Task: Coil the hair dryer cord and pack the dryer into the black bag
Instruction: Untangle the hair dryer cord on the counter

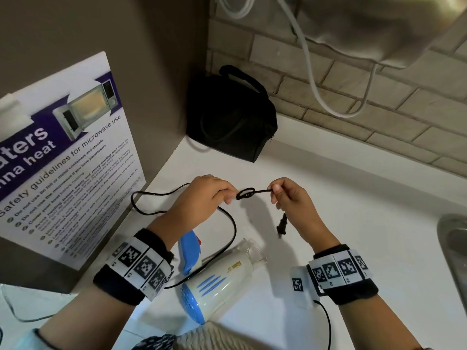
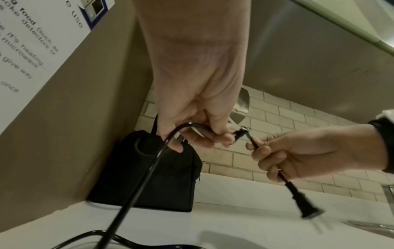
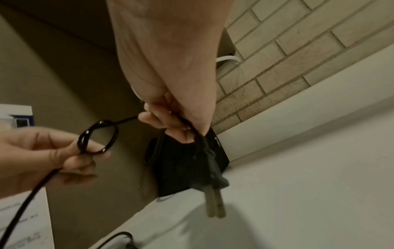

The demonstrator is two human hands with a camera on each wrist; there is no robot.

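A white and blue hair dryer (image 1: 217, 281) lies on the white counter (image 1: 353, 198) near me. Its black cord (image 1: 227, 223) runs up to my left hand (image 1: 214, 195), which pinches a small loop (image 1: 245, 193) of it; the loop (image 3: 100, 136) shows clearly in the right wrist view. My right hand (image 1: 288, 195) grips the cord just past the loop, and the plug (image 1: 281, 227) dangles below it above the counter. The plug (image 3: 213, 178) hangs prongs down. The black bag (image 1: 230, 117) stands in the far corner, its zip state unclear.
A microwave safety poster (image 1: 65, 157) leans on the left wall. A brick wall (image 1: 353, 97) backs the counter, with white cables (image 1: 316, 72) hanging from it. A metal sink edge (image 1: 452, 248) is at the right. More cord (image 1: 141, 200) loops on the counter at left.
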